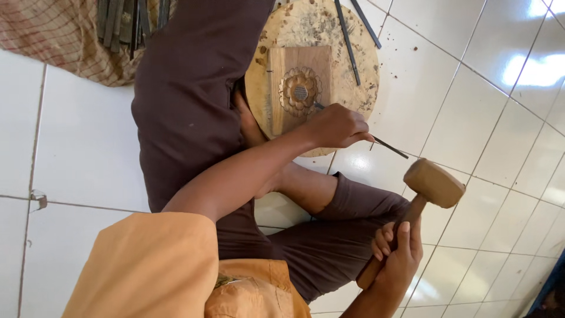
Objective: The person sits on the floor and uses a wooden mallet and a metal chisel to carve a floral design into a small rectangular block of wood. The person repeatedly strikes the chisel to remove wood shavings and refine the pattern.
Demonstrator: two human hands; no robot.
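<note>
My left hand (336, 126) grips a thin dark chisel (385, 144), its tip resting by the carved flower (300, 90) on a small wooden board (282, 65). The board lies on a round wooden block (353, 100) on the tiled floor. My right hand (397, 253) holds the handle of a wooden mallet (432, 184), raised off to the side of the chisel's end. My legs in dark brown trousers (188, 88) frame the block, one foot against its edge.
Two more thin chisels (348, 41) lie on the round block's far part. A checked cloth (65, 35) with several metal tools (126, 20) lies on the white tiled floor (76, 153) beyond my knee.
</note>
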